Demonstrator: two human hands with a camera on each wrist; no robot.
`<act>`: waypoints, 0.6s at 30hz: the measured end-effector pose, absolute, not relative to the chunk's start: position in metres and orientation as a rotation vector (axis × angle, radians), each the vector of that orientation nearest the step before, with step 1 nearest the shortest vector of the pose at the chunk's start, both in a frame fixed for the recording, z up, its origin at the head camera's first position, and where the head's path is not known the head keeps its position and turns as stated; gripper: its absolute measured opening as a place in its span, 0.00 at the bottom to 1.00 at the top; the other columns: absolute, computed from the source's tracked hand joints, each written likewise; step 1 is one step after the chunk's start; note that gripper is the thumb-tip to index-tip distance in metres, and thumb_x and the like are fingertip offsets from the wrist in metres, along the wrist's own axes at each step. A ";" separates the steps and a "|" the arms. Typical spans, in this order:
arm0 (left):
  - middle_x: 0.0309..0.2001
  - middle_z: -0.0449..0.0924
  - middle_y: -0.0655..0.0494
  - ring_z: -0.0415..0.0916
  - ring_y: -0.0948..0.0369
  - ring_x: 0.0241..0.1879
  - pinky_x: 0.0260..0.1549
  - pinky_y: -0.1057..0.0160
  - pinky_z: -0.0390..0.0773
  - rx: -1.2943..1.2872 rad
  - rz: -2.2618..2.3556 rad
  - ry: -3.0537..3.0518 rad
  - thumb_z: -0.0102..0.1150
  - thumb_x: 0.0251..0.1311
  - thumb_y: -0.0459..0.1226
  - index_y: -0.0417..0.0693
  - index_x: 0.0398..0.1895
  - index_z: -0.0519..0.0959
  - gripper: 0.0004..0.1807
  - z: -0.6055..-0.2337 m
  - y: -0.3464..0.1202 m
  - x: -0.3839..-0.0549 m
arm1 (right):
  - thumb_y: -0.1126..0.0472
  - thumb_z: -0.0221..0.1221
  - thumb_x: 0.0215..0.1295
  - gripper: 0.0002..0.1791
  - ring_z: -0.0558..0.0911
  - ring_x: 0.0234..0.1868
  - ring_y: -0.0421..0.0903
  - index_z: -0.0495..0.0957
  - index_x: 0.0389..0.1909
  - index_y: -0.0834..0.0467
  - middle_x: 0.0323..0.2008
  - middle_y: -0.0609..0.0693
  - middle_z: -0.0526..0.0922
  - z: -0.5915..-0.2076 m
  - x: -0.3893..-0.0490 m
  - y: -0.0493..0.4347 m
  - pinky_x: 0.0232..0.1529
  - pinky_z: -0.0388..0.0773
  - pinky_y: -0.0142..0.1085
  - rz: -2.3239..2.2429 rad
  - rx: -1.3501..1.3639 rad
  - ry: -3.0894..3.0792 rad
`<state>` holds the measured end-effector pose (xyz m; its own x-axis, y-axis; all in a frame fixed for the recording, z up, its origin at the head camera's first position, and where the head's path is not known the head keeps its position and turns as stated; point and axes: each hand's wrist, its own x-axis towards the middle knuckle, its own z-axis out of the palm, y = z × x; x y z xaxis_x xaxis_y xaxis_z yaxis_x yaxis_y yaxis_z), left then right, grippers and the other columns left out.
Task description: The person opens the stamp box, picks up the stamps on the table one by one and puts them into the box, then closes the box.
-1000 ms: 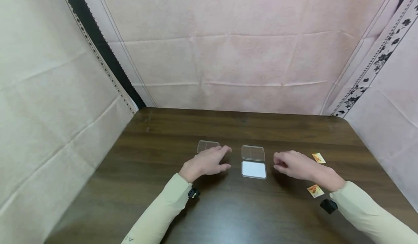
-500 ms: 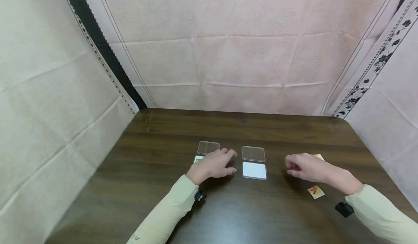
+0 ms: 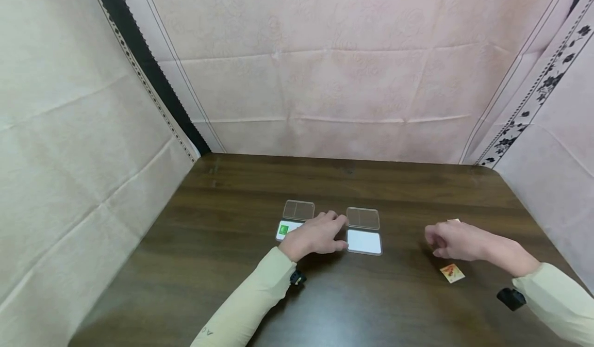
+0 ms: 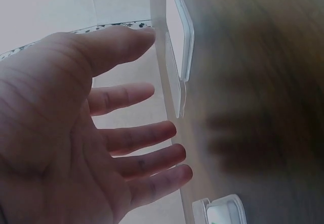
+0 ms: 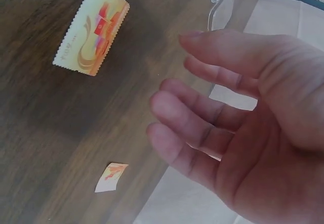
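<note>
My left hand hovers over the table between two small hinged clear cases, its fingers loosely spread and holding nothing. Its fingertips overlap the near edge of the right case, which lies flipped open with a white inside. Partly behind the hand is the left case, also flipped open, with a green square on its white base. My right hand hangs above the table at the right, fingers loosely bent with nothing between them. Near it lie a yellow-orange postage stamp marked 80 and a second stamp, mostly hidden in the head view.
The dark wooden table ends at a back edge against a pale cloth backdrop. Cloth walls also rise at both sides. A black device is strapped under each wrist.
Both hands have moved to the right. My left hand has uncovered the left case's base and green square and come up to the right case; my right hand now covers most of the farther stamp.
</note>
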<state>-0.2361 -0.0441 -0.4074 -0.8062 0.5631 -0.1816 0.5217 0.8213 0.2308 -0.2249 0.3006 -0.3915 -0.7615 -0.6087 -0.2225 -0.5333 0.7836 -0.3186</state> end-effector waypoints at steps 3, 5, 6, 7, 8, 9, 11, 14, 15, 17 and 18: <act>0.65 0.70 0.53 0.69 0.58 0.61 0.59 0.55 0.74 0.846 0.277 2.751 0.56 0.66 0.55 0.58 0.67 0.67 0.29 -0.408 -0.041 -0.237 | 0.63 0.67 0.58 0.09 0.65 0.21 0.31 0.75 0.34 0.50 0.20 0.37 0.69 -0.395 -0.223 0.305 0.25 0.65 0.29 -0.336 -0.901 2.621; 0.65 0.69 0.53 0.68 0.58 0.61 0.60 0.56 0.73 0.851 0.298 2.745 0.56 0.66 0.55 0.58 0.67 0.67 0.29 -0.409 -0.040 -0.237 | 0.65 0.66 0.57 0.10 0.65 0.22 0.30 0.75 0.33 0.50 0.21 0.37 0.68 -0.397 -0.223 0.309 0.26 0.65 0.28 -0.338 -0.937 2.594; 0.65 0.69 0.53 0.68 0.58 0.61 0.60 0.57 0.73 0.854 0.306 2.743 0.57 0.66 0.54 0.58 0.67 0.67 0.29 -0.410 -0.040 -0.237 | 0.66 0.66 0.57 0.11 0.64 0.22 0.29 0.75 0.33 0.50 0.21 0.36 0.68 -0.399 -0.223 0.310 0.26 0.65 0.28 -0.340 -0.952 2.586; 0.65 0.69 0.53 0.68 0.58 0.62 0.60 0.57 0.73 0.861 0.305 2.744 0.57 0.65 0.55 0.58 0.67 0.68 0.29 -0.411 -0.039 -0.237 | 0.67 0.66 0.57 0.11 0.64 0.22 0.29 0.75 0.33 0.50 0.21 0.36 0.68 -0.400 -0.223 0.312 0.27 0.65 0.28 -0.348 -0.961 2.576; 0.66 0.69 0.53 0.68 0.58 0.62 0.60 0.57 0.73 0.864 0.305 2.746 0.57 0.65 0.55 0.58 0.66 0.68 0.29 -0.412 -0.039 -0.237 | 0.67 0.65 0.56 0.11 0.64 0.22 0.29 0.74 0.33 0.50 0.21 0.36 0.67 -0.402 -0.223 0.314 0.27 0.65 0.28 -0.347 -0.973 2.577; 0.66 0.69 0.53 0.68 0.58 0.62 0.60 0.57 0.73 0.865 0.302 2.749 0.57 0.65 0.55 0.58 0.66 0.68 0.29 -0.413 -0.038 -0.237 | 0.68 0.65 0.56 0.12 0.64 0.22 0.29 0.74 0.32 0.49 0.21 0.36 0.67 -0.402 -0.223 0.315 0.27 0.65 0.28 -0.344 -0.979 2.578; 0.66 0.69 0.54 0.68 0.57 0.62 0.60 0.57 0.72 0.864 0.286 2.756 0.58 0.64 0.55 0.59 0.66 0.68 0.29 -0.414 -0.037 -0.237 | 0.67 0.66 0.54 0.12 0.64 0.23 0.29 0.74 0.32 0.49 0.22 0.36 0.67 -0.403 -0.221 0.318 0.27 0.64 0.28 -0.332 -0.979 2.588; 0.66 0.68 0.54 0.67 0.57 0.63 0.61 0.56 0.71 0.853 0.253 2.769 0.58 0.64 0.56 0.60 0.66 0.68 0.29 -0.416 -0.036 -0.238 | 0.64 0.68 0.54 0.13 0.63 0.24 0.30 0.74 0.33 0.49 0.24 0.39 0.67 -0.403 -0.219 0.320 0.27 0.63 0.29 -0.322 -0.959 2.574; 0.66 0.68 0.54 0.66 0.57 0.64 0.62 0.56 0.70 0.847 0.242 2.771 0.58 0.63 0.56 0.60 0.66 0.68 0.30 -0.416 -0.035 -0.238 | 0.63 0.68 0.54 0.13 0.63 0.25 0.31 0.74 0.33 0.49 0.25 0.40 0.68 -0.404 -0.218 0.320 0.27 0.63 0.29 -0.317 -0.951 2.562; 0.67 0.67 0.53 0.66 0.56 0.65 0.62 0.55 0.69 0.830 0.226 2.771 0.58 0.63 0.57 0.61 0.67 0.68 0.31 -0.417 -0.034 -0.239 | 0.62 0.69 0.54 0.13 0.63 0.25 0.32 0.73 0.34 0.49 0.26 0.42 0.67 -0.404 -0.216 0.320 0.28 0.62 0.29 -0.314 -0.931 2.533; 0.68 0.67 0.53 0.65 0.56 0.65 0.63 0.54 0.69 0.825 0.216 2.769 0.58 0.63 0.57 0.61 0.67 0.67 0.31 -0.417 -0.034 -0.239 | 0.62 0.68 0.55 0.13 0.62 0.26 0.32 0.73 0.35 0.49 0.27 0.43 0.67 -0.404 -0.215 0.320 0.28 0.62 0.29 -0.319 -0.917 2.512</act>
